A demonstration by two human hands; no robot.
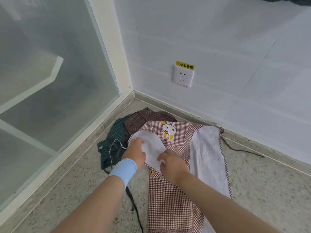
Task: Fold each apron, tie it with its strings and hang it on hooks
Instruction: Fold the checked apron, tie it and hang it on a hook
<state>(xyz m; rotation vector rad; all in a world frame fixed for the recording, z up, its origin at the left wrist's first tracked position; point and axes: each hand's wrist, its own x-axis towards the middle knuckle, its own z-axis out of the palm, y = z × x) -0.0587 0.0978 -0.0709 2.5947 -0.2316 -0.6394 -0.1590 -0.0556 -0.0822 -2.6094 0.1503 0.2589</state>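
nearest, both forearms reach fwd over the floor (80,174), blue wristband (123,170) on the left one. between them the checked apron (170,199) lies flat, long axis running from the bottom edge of view away twd the wall corner, straight ahead of the person.

right hand (172,163) sits on the apron's midline, fingers bent, looks to pinch the near edge of the white flap (152,148), i.e. the left side turned inward w/ pale underside up. left hand (135,152) is just beside it, a bit farther out and left, bent fingers on the same flap; grip vs press, can't tell.

on the right a 2nd pale strip (207,157) is turned in too, so both long sides look folded. judgement: next fold goes along the length, near end carried twd the far end, both hands about equally near the flap.

beyond the hands, the bunny patch (169,132). farther, touching the apron's far left end, a brown striped apron (139,120) and a dark green striped apron (111,142), unfolded. a dark string (240,149) trails right. on the wall behind, a socket (183,77). no hooks in view.
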